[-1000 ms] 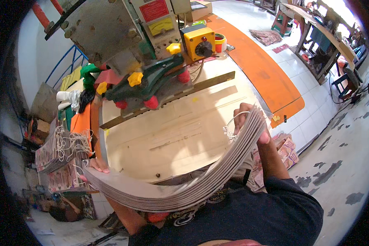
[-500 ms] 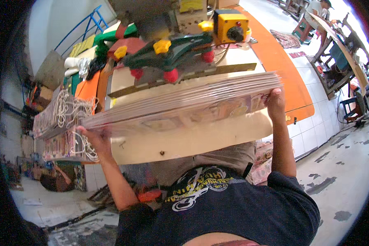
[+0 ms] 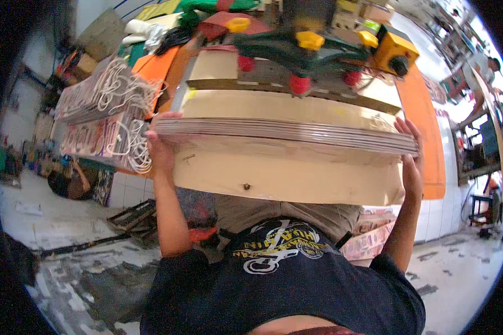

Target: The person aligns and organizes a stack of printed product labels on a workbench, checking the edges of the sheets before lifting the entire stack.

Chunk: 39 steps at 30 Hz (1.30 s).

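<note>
Between my two hands a stack of flat printed bags (image 3: 285, 133) stands on edge, its layered edges facing up, above a cream-coloured work board (image 3: 296, 178). My left hand (image 3: 161, 148) grips the left end, fingers around the far side. At the right end my right hand (image 3: 412, 144) presses against the stack, with fingers up behind the corner and thumb in front. Just beyond the stack lies a metal straight bar (image 3: 369, 102) across the board. Over that bar sits a dark green machine frame (image 3: 285, 53) with yellow knobs and red feet.
Bundles of printed bags with white cord handles (image 3: 117, 92) are piled at the left. A yellow box with a black dial (image 3: 395, 50) is mounted at the machine's right. Orange tabletop (image 3: 427, 134) borders the board. More printed bundles (image 3: 369, 240) lie below right. Another person (image 3: 483, 72) is far right.
The stack has levelled from its tilt and turned so its layered edges show more than its printed face. My left hand has come up, and my right hand has lowered, with its fingers extended.
</note>
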{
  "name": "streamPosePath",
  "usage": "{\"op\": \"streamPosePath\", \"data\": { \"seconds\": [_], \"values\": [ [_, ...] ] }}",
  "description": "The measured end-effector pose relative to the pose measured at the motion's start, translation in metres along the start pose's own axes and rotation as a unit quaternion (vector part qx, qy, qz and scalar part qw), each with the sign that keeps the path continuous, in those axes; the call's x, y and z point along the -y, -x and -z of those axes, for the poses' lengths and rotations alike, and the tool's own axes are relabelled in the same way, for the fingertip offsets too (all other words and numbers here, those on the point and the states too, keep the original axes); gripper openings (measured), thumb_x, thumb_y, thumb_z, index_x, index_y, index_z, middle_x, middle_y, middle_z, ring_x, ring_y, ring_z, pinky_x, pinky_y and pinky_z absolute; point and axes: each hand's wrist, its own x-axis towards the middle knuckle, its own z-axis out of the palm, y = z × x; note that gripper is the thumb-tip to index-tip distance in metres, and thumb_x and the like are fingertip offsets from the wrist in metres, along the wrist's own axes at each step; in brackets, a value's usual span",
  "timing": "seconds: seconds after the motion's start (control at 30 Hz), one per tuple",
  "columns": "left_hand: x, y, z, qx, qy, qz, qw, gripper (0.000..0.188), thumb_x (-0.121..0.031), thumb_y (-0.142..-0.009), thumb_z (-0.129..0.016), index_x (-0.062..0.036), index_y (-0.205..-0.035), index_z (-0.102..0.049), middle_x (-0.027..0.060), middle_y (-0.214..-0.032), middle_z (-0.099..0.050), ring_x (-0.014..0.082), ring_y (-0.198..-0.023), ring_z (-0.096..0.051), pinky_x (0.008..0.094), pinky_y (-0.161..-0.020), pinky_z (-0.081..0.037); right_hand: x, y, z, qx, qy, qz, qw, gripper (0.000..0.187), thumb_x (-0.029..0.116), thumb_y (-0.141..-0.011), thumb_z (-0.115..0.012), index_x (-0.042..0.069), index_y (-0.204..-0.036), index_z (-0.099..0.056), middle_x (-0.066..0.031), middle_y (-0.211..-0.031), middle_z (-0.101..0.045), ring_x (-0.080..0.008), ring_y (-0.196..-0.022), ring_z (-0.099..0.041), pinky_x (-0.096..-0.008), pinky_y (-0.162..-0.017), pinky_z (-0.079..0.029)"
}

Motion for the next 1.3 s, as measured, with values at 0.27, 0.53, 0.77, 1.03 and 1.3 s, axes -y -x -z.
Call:
{"op": "streamPosePath", "data": {
  "seconds": [0.27,0.53,0.77,1.03,1.3],
  "values": [
    [0.047,0.005,0.04,-0.081,-0.108,0.042,0.99,0.088,-0.076,-0.097,-0.037,0.0007,-0.138,-0.054,0.0119,-0.129,-0.065,0.024,-0.119,-0.06,0.0387,-0.106,-0.045,-0.043,0.015,0.025,0.021,-0.002,-0.099,0.995,0.082,0.056,-0.091,-0.067,0.003,-0.149,-0.044,-0.0178,-0.146,-0.053,-0.028,-0.136,-0.049,-0.0452,-0.113,-0.038],
    [-0.005,0.013,-0.011,0.056,0.082,0.018,0.995,0.102,-0.081,-0.093,-0.028,-0.0003,-0.155,-0.037,0.0134,-0.152,-0.049,0.0254,-0.14,-0.046,0.0411,-0.118,-0.034,-0.055,0.025,0.052,0.059,0.139,-0.228,0.962,0.05,0.028,-0.085,-0.084,0.004,-0.12,-0.059,-0.003,-0.106,-0.065,-0.0146,-0.096,-0.06,-0.0331,-0.089,-0.049],
    [-0.029,0.015,-0.021,0.097,-0.13,-0.034,0.986,0.112,-0.081,-0.088,-0.049,0.0039,-0.158,-0.027,0.0146,-0.162,-0.034,0.026,-0.15,-0.031,0.041,-0.123,-0.024,-0.071,0.034,0.059,0.073,0.105,-0.218,0.968,0.066,0.032,-0.087,-0.083,0.002,-0.136,-0.052,-0.007,-0.126,-0.062,-0.0209,-0.116,-0.058,-0.037,-0.102,-0.046],
    [-0.007,0.012,-0.008,0.063,-0.072,-0.014,0.995,0.095,-0.056,-0.094,-0.067,0.002,-0.158,-0.028,0.012,-0.159,-0.04,0.0231,-0.148,-0.036,0.0391,-0.122,-0.026,-0.071,0.031,0.06,0.083,0.12,-0.135,0.98,0.073,0.03,-0.087,-0.081,0.0,-0.145,-0.047,-0.0086,-0.136,-0.058,-0.0237,-0.124,-0.055,-0.0377,-0.107,-0.042],
    [-0.002,0.016,0.0,0.018,-0.011,0.041,0.999,0.058,-0.023,-0.096,-0.073,0.0003,-0.144,-0.052,0.0084,-0.135,-0.063,0.0188,-0.124,-0.06,0.0334,-0.108,-0.046,-0.069,0.033,0.064,0.062,0.094,-0.15,0.982,0.057,0.026,-0.092,-0.077,0.003,-0.137,-0.052,-0.0061,-0.125,-0.062,-0.0203,-0.116,-0.057,-0.0363,-0.103,-0.044]
  ]
}}
